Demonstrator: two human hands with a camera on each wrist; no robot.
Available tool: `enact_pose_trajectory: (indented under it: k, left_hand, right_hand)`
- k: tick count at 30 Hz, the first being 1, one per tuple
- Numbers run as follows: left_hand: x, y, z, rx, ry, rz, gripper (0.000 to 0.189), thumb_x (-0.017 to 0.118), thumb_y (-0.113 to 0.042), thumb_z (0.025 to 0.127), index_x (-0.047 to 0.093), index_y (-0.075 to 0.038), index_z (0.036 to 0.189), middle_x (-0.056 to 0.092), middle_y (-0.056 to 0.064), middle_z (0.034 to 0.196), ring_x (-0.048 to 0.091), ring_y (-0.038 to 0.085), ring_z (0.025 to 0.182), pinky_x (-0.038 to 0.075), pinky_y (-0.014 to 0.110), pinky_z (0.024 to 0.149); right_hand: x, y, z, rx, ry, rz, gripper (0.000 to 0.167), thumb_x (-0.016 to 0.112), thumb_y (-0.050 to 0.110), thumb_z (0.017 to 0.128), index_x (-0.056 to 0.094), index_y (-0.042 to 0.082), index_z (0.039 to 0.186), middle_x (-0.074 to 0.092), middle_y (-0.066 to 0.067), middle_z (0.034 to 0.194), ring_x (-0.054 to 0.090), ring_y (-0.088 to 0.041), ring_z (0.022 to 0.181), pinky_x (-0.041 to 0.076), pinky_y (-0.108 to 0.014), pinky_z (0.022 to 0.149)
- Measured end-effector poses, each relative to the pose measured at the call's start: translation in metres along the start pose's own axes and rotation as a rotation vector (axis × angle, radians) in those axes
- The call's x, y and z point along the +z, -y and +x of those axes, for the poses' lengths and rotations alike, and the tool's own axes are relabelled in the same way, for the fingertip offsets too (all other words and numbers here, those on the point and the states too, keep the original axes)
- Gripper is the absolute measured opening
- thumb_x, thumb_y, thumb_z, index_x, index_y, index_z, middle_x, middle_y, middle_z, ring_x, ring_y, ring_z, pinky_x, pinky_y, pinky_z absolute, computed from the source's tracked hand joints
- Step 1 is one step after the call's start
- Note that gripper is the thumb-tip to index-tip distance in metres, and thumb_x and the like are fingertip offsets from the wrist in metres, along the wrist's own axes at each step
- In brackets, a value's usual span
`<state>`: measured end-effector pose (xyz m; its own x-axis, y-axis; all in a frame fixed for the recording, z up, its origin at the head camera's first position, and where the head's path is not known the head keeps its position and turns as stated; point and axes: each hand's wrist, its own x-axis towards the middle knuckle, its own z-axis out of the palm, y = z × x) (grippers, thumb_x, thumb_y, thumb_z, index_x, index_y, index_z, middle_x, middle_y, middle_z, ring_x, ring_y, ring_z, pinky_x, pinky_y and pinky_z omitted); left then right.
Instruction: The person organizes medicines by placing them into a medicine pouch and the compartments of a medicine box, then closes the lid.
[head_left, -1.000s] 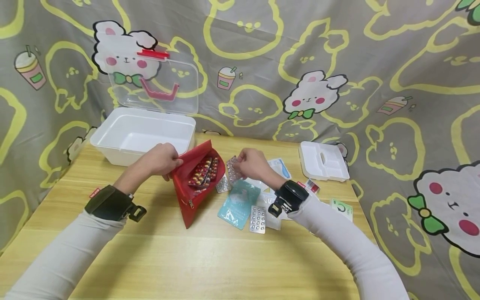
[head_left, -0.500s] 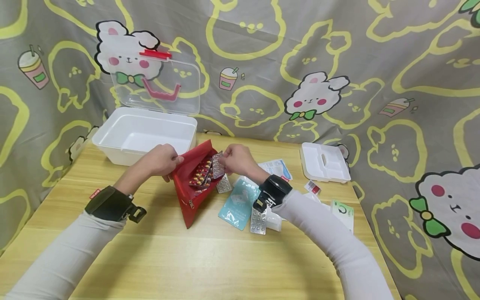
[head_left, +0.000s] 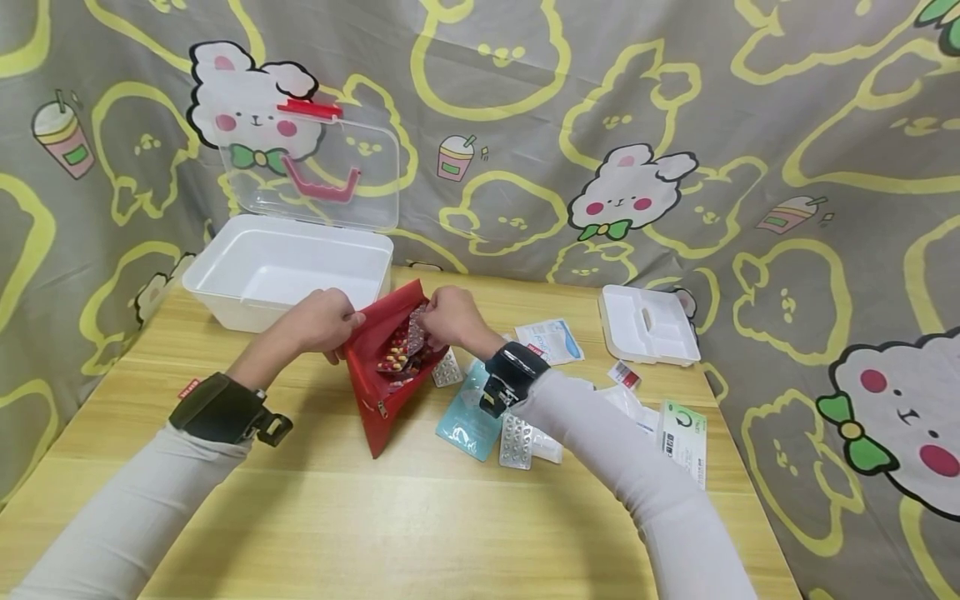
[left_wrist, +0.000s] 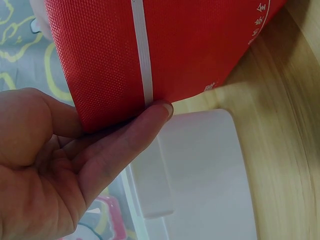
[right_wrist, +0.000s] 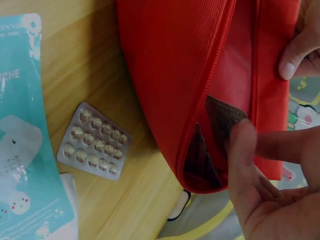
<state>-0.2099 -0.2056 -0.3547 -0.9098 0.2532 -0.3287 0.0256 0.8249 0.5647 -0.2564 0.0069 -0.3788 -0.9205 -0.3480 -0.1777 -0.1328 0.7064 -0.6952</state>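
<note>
My left hand pinches the edge of a red zip pouch, keeping its mouth spread above the table. Inside the pouch lie blister packs of red and yellow capsules. At the opening, my right hand pinches a silver blister pack that is partly inside the pouch; its fingers hide some of it. Just right of the pouch, another blister pack lies on the wood. A teal packet and one more blister pack are nearer the front.
Behind the left hand stands a white box with its clear lid raised. A white divided tray sits back right. Blue-and-white packet, small red-and-white packet and green-and-white card lie on the right. A patterned cloth hangs behind.
My right hand has moved left, carrying the silver blister pack from beside the pouch into its mouth. The left hand and pouch have stayed nearly still.
</note>
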Motion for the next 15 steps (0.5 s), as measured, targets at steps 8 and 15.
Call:
enact_pose_trajectory:
  k: [8, 15]
  left_hand:
    - [0.0, 0.001, -0.001, 0.01, -0.002, 0.004, 0.034, 0.047, -0.012, 0.107, 0.069, 0.013, 0.098, 0.07, 0.013, 0.068, 0.072, 0.021, 0.057, 0.063, 0.036, 0.061]
    - [-0.001, 0.001, -0.001, 0.006, -0.002, 0.002, 0.034, 0.047, -0.012, 0.107, 0.068, 0.014, 0.102, 0.07, 0.013, 0.068, 0.072, 0.021, 0.058, 0.064, 0.038, 0.062]
  right_hand:
    - [0.007, 0.0, 0.009, 0.0, -0.001, -0.081, 0.041, 0.061, 0.008, 0.093, 0.052, 0.01, 0.053, 0.066, -0.009, 0.054, 0.066, -0.014, 0.044, 0.056, -0.022, 0.046]
    - [0.013, 0.002, 0.013, 0.007, -0.03, -0.069, 0.04, 0.061, 0.008, 0.094, 0.052, 0.01, 0.055, 0.063, -0.007, 0.052, 0.066, -0.015, 0.045, 0.056, -0.023, 0.045]
